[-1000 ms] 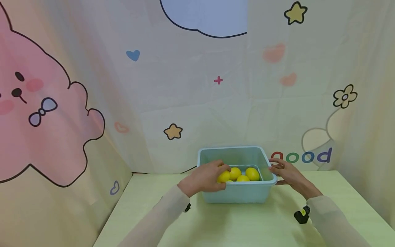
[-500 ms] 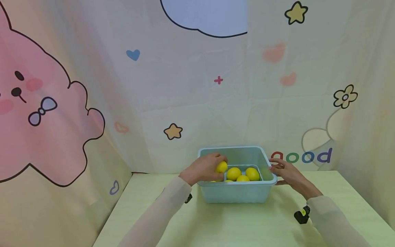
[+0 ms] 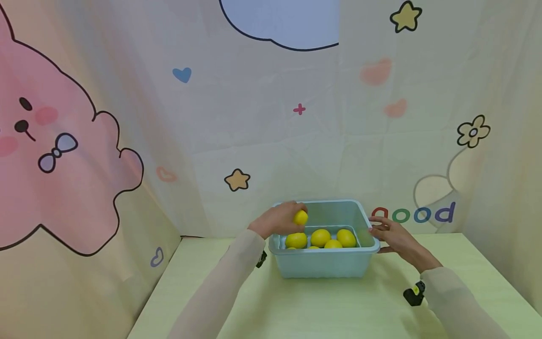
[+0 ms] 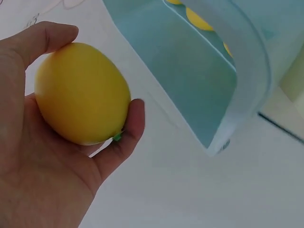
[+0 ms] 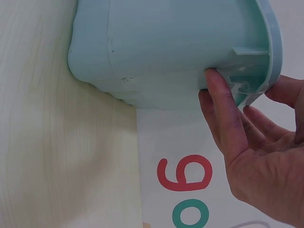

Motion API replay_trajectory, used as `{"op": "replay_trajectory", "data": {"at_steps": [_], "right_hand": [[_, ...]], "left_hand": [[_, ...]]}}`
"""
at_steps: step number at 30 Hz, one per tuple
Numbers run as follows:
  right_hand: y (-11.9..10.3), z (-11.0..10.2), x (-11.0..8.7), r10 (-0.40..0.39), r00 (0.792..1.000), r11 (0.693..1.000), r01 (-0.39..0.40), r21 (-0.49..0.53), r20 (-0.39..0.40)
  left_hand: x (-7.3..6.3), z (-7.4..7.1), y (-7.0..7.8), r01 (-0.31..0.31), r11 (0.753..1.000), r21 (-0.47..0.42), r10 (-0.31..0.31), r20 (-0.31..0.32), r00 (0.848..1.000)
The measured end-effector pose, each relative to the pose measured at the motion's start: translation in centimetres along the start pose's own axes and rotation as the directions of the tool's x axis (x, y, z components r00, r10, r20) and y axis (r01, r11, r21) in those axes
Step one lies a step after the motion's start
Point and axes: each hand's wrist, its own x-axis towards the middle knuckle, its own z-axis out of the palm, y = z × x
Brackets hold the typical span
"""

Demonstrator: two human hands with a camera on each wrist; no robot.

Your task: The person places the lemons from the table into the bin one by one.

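My left hand holds a yellow lemon above the left side of a pale blue plastic bin. In the left wrist view, the fingers and thumb curl round this lemon, which has a small green tip at one end. More lemons lie on the bin's floor, several in all, some partly hidden by the front wall. At the bin's right end, my right hand grips the rim. The right wrist view has that hand's thumb over the rim and fingers against the outer wall.
The bin stands on a pale wooden table, close to a printed cloth backdrop. More of this cloth hangs at the left and right sides. Each wrist carries a small black device.
My left hand has risen out of the bin with a lemon, moving up and back, and another lemon has come into sight below it. My right hand has stayed on the rim.
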Motion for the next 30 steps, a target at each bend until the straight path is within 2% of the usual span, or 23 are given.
{"op": "replay_trajectory", "data": {"at_steps": [4,10,14,21,30], "right_hand": [[0.0,0.0,0.0,-0.002,1.000,1.000,0.002,-0.004,0.000],[0.0,-0.1,0.0,-0.018,1.000,1.000,0.018,-0.014,0.006],[0.1,-0.1,0.0,-0.020,1.000,1.000,0.021,-0.017,0.003],[0.1,-0.1,-0.1,-0.025,1.000,1.000,0.025,-0.017,0.001],[-0.1,0.0,-0.2,-0.022,1.000,1.000,0.022,-0.013,0.002]], "left_hand": [[0.7,-0.1,-0.1,0.017,0.998,-0.064,-0.014,0.044,0.999],[1.6,-0.3,-0.1,0.085,0.996,-0.035,-0.082,0.084,0.993],[2.2,-0.2,-0.3,0.132,0.990,-0.051,-0.126,0.103,0.987],[3.0,0.2,-0.7,0.177,0.981,-0.083,-0.166,0.127,0.978],[3.4,0.5,-0.6,0.234,0.969,-0.077,-0.221,0.149,0.964]]}}
